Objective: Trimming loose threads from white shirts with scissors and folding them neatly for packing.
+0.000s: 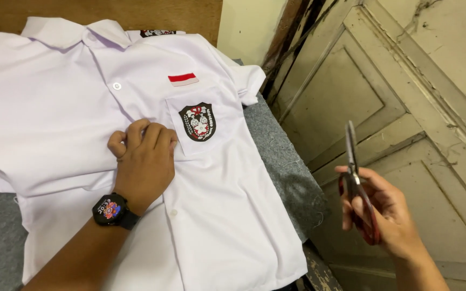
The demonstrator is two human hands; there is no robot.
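Grey felt-like cloth (284, 156) is covering the work surface, and beyond its right edge an old cream panelled door (400, 108) is leaning or standing close by, its paint cracked. A brown wooden board (109, 11) is running along the back, behind the collar.

Lying flat across the grey cloth is a white short-sleeved shirt (227, 215), buttoned up, collar toward the back. A small red-and-white flag patch (183, 79) is sitting above the chest pocket, and a dark shield-shaped badge (197, 122) is sewn onto the pocket itself.

The person's left hand (144, 161) is pressing down on the shirt front just beside the pocket, fingers curled under and pinching at the fabric near the button placket. A black smartwatch (111, 210) is showing on that wrist.

The right hand (384, 210) is hovering off to the side, over the door and well apart from the shirt, fingers clenched through the red handles of a pair of scissors (354, 178). Its blades are pointing upward, closed together.
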